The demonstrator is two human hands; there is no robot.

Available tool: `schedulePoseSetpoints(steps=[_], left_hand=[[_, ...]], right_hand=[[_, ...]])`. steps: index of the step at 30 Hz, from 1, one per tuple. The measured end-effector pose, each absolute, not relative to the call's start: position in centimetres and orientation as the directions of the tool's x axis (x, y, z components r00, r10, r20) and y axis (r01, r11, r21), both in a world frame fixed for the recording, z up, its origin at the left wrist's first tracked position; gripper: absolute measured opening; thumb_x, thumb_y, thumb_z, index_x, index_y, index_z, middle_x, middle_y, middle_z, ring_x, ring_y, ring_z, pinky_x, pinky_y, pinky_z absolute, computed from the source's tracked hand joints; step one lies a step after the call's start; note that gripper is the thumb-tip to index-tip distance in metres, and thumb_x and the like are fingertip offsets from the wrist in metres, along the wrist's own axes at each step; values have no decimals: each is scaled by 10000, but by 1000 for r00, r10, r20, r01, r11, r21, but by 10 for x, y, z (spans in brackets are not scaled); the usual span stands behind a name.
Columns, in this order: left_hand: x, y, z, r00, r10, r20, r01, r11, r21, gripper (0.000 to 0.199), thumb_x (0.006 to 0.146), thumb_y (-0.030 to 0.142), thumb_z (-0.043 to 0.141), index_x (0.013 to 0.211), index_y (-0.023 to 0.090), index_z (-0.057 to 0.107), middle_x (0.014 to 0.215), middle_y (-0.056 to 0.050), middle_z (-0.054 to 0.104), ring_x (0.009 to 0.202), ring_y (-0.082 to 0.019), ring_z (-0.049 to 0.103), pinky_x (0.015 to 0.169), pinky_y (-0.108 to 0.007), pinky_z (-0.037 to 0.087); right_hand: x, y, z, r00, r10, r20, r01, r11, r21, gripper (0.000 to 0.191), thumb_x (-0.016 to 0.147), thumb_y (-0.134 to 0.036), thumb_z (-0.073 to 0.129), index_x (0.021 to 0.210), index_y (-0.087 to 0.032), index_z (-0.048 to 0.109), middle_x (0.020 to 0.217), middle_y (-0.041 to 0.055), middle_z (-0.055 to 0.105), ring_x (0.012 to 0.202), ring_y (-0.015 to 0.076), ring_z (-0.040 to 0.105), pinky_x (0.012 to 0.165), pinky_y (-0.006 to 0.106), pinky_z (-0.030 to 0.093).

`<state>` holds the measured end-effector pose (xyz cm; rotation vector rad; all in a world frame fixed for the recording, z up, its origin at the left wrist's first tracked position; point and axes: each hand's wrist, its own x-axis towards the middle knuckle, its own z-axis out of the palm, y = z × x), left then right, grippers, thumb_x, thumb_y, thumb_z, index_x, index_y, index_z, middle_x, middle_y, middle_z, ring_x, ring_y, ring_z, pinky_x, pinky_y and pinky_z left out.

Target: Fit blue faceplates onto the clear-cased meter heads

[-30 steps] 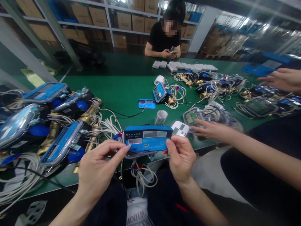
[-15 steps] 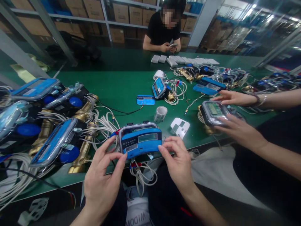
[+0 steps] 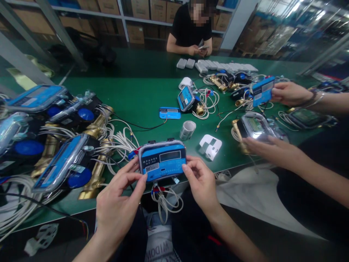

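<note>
Assembly workshop — long green workbench (image 3: 131,94), blue-faced meters (image 3: 64,163) in clusters, cardboard boxes (image 3: 135,34) on shelves (image 3: 123,22) behind

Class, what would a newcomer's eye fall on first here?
Probably the bright blue rectangular faceplate at front centre, framed by a clear-rimmed housing, between the person's left hand and right hand. Next, blue-faced black meters with brass pipes crowding the left of the green table.

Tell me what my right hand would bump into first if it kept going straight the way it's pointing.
Most likely the blue panel or the rim around it: your right hand is already at their right edge. Actual contact is hard to judge from this view.
</note>
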<state>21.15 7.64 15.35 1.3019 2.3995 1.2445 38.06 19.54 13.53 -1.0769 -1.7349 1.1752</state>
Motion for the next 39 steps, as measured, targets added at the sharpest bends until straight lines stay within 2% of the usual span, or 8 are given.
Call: schedulePoseSetpoints(steps=[8,16,24,30,34,39], left_hand=[[211,84,152,-568,746,346,711,234,663,192,889,353,604,772,213,661,1172,-95,702,1043,-245,688,887,-334,538],[214,85,151,-580,742,336,701,245,670,177,898,342,600,796,205,647,1195,-111,679,1044,-221,679,866,-300,522],[211,80,149,-592,750,295,693,288,661,217,902,415,586,812,229,654,1235,-82,670,1050,-226,678,847,-309,518],[212,82,147,-566,716,409,765,271,585,264,890,458,574,763,243,658,1146,-45,718,947,-197,710,719,-264,546],[213,84,146,-588,719,370,746,307,591,270,885,474,577,772,245,667,1172,-40,708,966,-208,703,749,-289,542],[212,82,147,-592,718,367,750,323,577,280,895,470,562,761,242,652,1149,-48,712,969,-215,697,710,-301,538]], right_hand=[[376,194,135,-322,937,138,232,220,-948,179,883,-287,615,730,-198,589,1025,81,683,862,193,660,711,286,530],[376,194,134,-303,936,181,242,259,-935,174,880,-270,620,722,-202,597,987,74,686,845,192,660,717,294,540],[374,193,134,-287,940,186,241,258,-935,194,897,-259,593,714,-198,580,969,77,677,836,185,656,709,282,530],[372,191,133,-264,938,223,259,292,-921,198,899,-234,569,706,-192,552,950,74,667,847,180,649,728,278,515],[370,190,132,-253,938,238,263,303,-916,197,898,-225,565,704,-192,545,932,74,663,854,182,647,726,279,508],[370,190,134,-247,937,248,269,312,-911,207,890,-209,559,686,-195,526,901,71,654,836,183,642,721,288,501]])
